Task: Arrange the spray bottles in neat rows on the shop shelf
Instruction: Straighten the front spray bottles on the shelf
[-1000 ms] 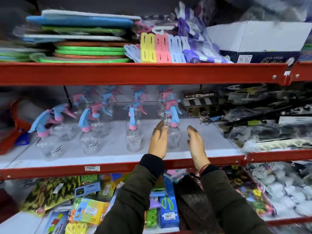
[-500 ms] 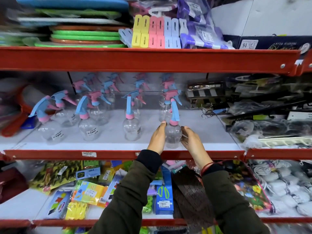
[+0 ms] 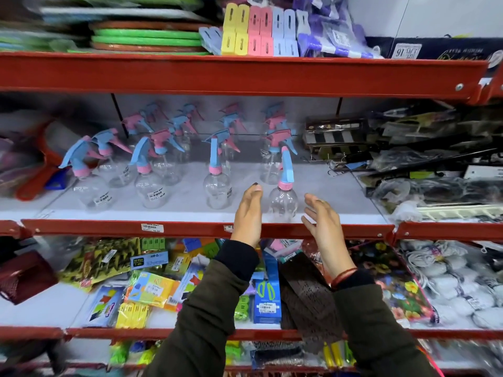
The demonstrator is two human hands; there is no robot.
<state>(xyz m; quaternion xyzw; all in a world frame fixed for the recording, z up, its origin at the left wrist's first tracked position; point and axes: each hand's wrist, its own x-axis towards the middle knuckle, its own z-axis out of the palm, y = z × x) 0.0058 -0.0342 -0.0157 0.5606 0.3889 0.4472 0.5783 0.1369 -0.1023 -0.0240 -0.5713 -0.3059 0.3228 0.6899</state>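
Shelving in red metal fills your view: the white middle shelf [image 3: 321, 183] carries clear spray bottles [image 3: 152, 170] with pink-and-blue trigger heads in rough rows running back to the rear wall, with stacked mats and clip packs above and packaged goods in the bay below. Your left hand [image 3: 246, 213] and right hand [image 3: 321, 221] flank the front-right spray bottle [image 3: 283, 200], which stands upright at the shelf's front edge. Fingers of both are spread and released, just beside it without gripping.

Left hand [image 3: 247, 213] and right hand [image 3: 322, 221] are raised with palms facing, fingers loosely spread, grasping nothing.
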